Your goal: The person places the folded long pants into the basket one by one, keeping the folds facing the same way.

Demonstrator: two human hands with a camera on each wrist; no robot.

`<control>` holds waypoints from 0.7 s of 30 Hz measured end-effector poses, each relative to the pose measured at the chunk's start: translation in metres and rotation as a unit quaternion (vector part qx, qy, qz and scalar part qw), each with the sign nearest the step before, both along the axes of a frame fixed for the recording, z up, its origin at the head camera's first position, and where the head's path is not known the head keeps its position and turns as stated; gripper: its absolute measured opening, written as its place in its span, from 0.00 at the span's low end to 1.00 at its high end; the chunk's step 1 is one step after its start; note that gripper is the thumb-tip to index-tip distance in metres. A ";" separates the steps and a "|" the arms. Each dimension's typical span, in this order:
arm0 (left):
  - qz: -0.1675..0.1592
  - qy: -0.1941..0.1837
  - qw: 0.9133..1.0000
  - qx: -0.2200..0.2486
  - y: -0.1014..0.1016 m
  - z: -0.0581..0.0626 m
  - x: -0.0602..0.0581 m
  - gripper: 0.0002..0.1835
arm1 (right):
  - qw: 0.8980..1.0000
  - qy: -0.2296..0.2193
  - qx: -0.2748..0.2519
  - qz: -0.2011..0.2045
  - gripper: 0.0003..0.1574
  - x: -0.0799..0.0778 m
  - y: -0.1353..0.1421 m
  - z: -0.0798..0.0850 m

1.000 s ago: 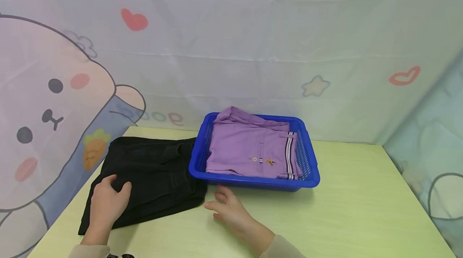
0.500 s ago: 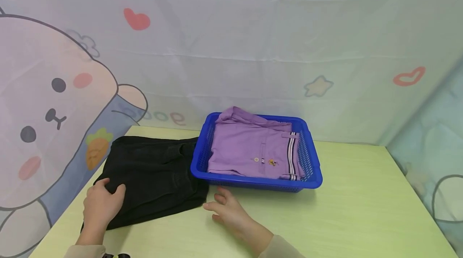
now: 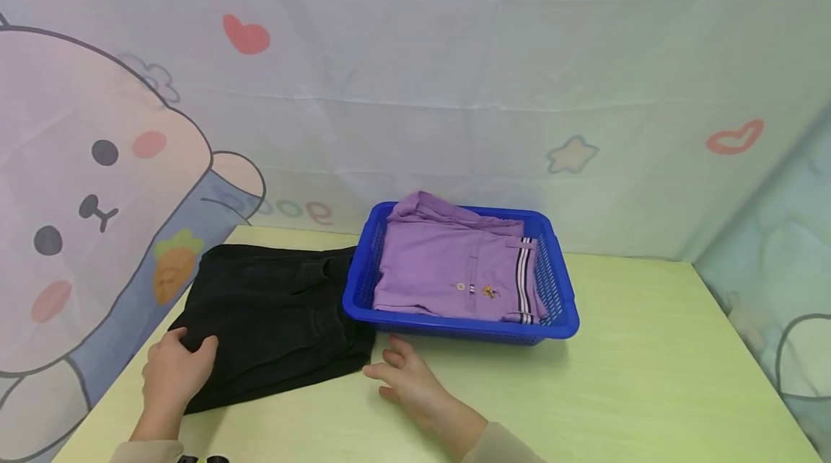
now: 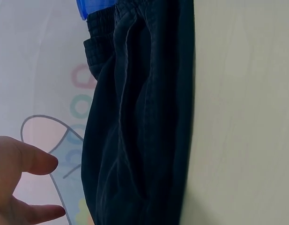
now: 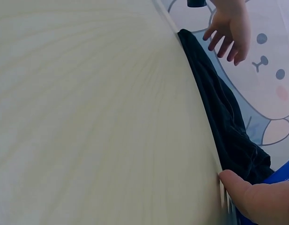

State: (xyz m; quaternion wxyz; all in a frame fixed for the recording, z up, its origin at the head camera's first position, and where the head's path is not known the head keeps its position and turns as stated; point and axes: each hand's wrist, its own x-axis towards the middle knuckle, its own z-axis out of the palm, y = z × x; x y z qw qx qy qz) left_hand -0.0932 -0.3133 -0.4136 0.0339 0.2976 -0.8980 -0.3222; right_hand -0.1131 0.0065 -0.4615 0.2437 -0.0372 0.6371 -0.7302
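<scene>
Folded black trousers (image 3: 260,319) lie on the left of the table. Their elastic waistband and pocket seam show in the left wrist view. Over their left end is my left hand (image 3: 175,373), thumb apart from the fingers; the right wrist view shows this hand (image 5: 232,35) above the cloth with nothing in it. My right hand (image 3: 415,384) is in front of a blue basket (image 3: 454,324), fingers loose and apart, fingertips close to its front left part and the trousers' right end. Folded purple trousers (image 3: 428,261) with a striped waistband fill the basket.
The pale yellow-green table (image 3: 636,362) extends right of the basket. A printed cloth backdrop (image 3: 415,88) with a bear and hearts hangs behind the table and along its sides. The basket's left edge overlaps the black trousers in the head view.
My left hand has shifted left and slightly toward me over the black trousers' left end. The right hand has stayed nearly in place, and the basket rests as before.
</scene>
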 end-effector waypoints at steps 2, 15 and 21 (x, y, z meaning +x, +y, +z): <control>0.000 -0.007 1.000 0.002 -0.002 -0.001 0.000 0.39 | 1.000 -0.001 -0.001 -0.002 0.56 0.000 0.000 -0.001; -0.003 -0.041 0.999 0.013 -0.012 -0.005 -0.003 0.44 | 1.000 -0.009 -0.019 -0.012 0.57 -0.005 -0.004 -0.003; -0.008 -0.048 0.999 0.019 -0.016 -0.007 -0.002 0.43 | 0.999 -0.016 -0.034 -0.018 0.56 -0.009 -0.006 -0.003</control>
